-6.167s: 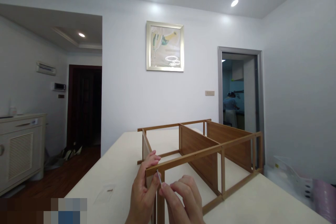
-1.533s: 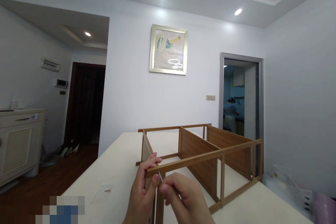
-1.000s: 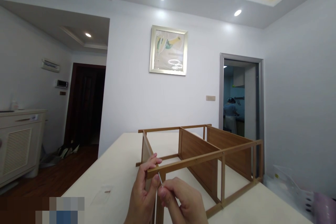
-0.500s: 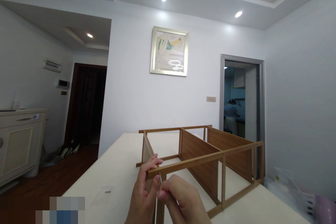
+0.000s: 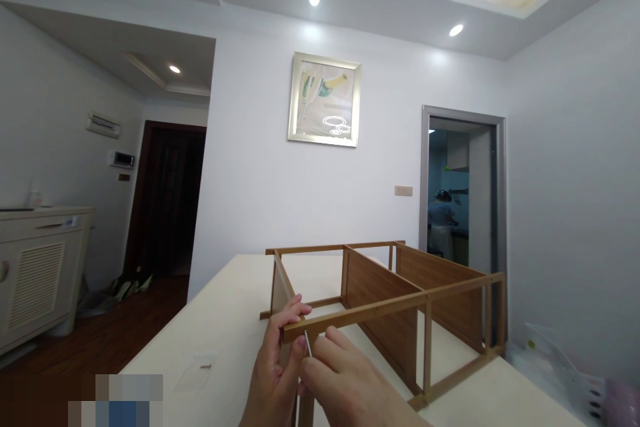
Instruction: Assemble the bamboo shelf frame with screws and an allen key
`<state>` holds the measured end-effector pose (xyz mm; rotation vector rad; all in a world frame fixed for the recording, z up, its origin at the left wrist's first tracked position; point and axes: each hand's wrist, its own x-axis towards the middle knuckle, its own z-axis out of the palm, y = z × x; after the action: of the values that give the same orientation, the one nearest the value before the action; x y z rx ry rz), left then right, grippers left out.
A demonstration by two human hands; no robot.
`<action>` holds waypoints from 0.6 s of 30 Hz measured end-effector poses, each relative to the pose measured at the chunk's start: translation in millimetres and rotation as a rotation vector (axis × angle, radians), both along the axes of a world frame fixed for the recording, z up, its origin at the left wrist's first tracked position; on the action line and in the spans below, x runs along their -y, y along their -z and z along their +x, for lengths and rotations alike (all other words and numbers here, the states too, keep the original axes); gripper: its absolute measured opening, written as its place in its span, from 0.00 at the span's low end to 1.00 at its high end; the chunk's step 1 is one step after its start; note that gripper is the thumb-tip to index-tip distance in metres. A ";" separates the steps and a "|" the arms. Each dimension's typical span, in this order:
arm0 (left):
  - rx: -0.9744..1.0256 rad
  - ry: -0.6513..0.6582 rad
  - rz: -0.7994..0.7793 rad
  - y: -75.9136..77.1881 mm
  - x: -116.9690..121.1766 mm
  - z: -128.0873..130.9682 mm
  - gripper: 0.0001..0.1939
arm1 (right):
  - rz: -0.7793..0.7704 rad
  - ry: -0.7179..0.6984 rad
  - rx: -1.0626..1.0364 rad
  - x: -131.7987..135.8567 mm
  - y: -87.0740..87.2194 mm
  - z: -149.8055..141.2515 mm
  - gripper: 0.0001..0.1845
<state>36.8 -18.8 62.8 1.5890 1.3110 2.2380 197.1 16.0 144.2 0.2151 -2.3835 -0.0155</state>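
Note:
A brown wooden shelf frame [image 5: 370,307] lies on its side on a cream table. My left hand [image 5: 275,363] is wrapped round its near left corner, with fingers over the top rail and the thumb in front. In the fingers of my right hand [image 5: 350,373] is a hex key [image 5: 308,343], of which only a thin, straight silver shaft shows. Its upper end meets the front face of the rail near the corner, right by my left thumb. The rest of the key is hidden by my right hand.
A small clear plastic bag [image 5: 197,372] with a little piece in it lies on the cream table [image 5: 165,380] to the left. Clear plastic wrapping [image 5: 555,367] is heaped off the right edge. A person [image 5: 441,220] stands in the room beyond the doorway.
My right hand has turned and shifted a little to the right and up, now showing its back. More of the key's shaft shows. My left hand keeps its hold on the corner.

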 end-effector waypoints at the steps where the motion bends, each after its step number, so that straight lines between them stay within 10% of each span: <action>1: -0.006 -0.006 0.005 -1.2 0.8 1.0 0.14 | 0.013 0.024 -0.012 -0.4 0.2 0.8 0.09; 18: -0.045 -0.044 0.031 -2.2 1.2 1.6 0.13 | -0.121 0.023 -0.135 1.7 1.6 4.0 0.08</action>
<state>38.4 -20.0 64.9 1.6460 1.3412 2.2715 201.2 14.4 142.6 0.1251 -2.2437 0.1000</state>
